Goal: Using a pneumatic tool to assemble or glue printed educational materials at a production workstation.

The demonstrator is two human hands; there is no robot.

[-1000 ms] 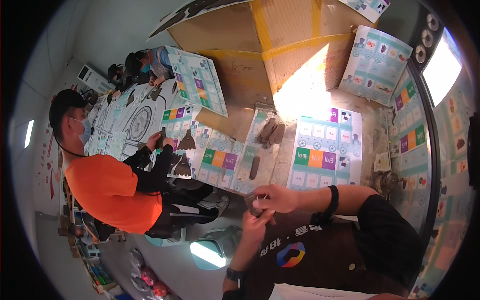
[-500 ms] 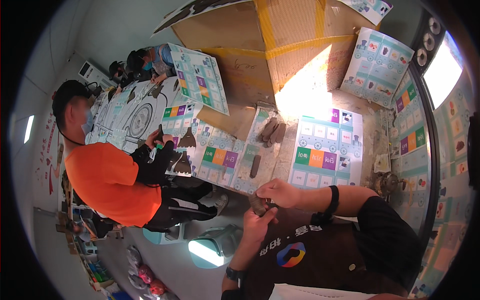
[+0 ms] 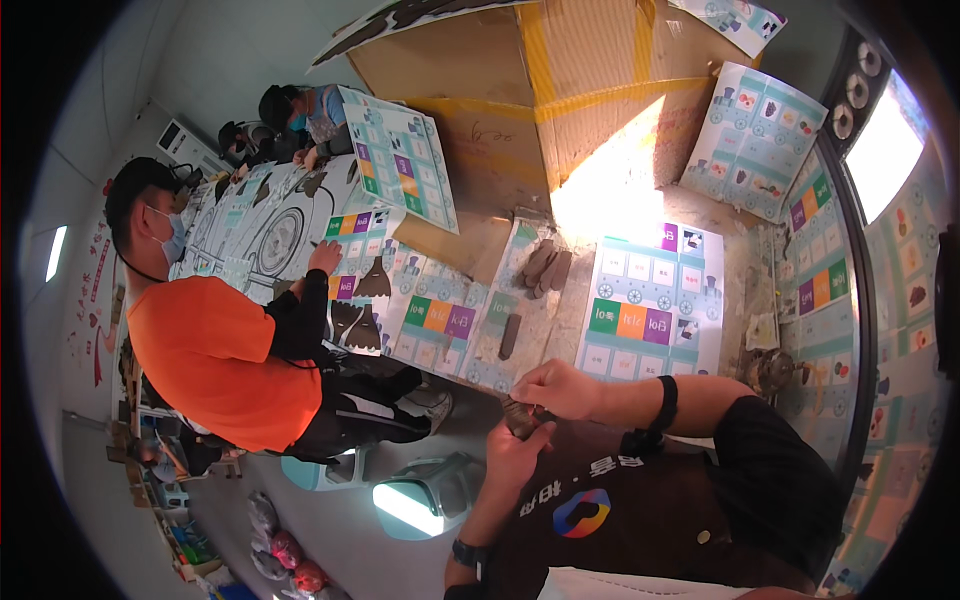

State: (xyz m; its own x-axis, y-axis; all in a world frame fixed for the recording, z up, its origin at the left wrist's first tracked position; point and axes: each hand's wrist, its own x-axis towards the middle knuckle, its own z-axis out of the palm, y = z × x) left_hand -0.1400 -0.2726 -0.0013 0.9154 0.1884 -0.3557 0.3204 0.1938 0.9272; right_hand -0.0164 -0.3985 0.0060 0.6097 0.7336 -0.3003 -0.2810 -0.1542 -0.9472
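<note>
My left hand [image 3: 512, 455] is closed around a small brown bundle with ridged edges [image 3: 518, 416], which looks like stacked strips. Just above it, the fingers of my right hand [image 3: 556, 387] pinch together at the bundle's upper end; whatever sits between those fingertips is too small to make out. The bundle is held just off the table's near edge. Beyond my hands a single dark brown strip [image 3: 510, 336] lies on the tabletop. Farther back is a loose pile of similar brown strips [image 3: 545, 268].
Printed sheets [image 3: 655, 345] cover parts of the table. A large taped cardboard box [image 3: 450, 140] stands behind. A metal fitting [image 3: 772, 372] is at the right. On my left a co-worker in orange [image 3: 205, 360] stands near fan-shaped brown pieces [image 3: 355, 326]. Plastic stools [image 3: 425, 495] stand below.
My hands stay nearly in place, the bundle tilting slightly. The orange-shirted co-worker's hand has moved up over the paper, and the dark piece it was handling has left it.
</note>
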